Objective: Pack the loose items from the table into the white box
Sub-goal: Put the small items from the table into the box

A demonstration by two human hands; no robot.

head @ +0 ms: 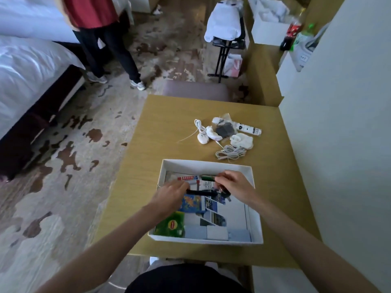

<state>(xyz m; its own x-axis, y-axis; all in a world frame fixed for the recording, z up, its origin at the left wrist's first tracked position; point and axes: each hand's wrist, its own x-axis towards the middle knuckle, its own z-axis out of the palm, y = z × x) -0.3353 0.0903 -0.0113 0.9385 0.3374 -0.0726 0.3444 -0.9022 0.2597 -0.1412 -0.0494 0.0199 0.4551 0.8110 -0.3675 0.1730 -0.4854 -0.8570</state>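
Both forearms reach in from the bottom edge over the wooden table point(169, 127). White box point(206, 164) sits open near the front edge, already holding a green tea packet point(172, 226) and some printed cards. Left hand point(169, 195) and right hand point(234, 183) are both inside it, fingers pinched on the ends of a black stick-shaped item point(201, 193). Loose stuff still lies beyond the box: coiled white cable point(230, 152), white tube point(249, 129), earbuds point(201, 134).
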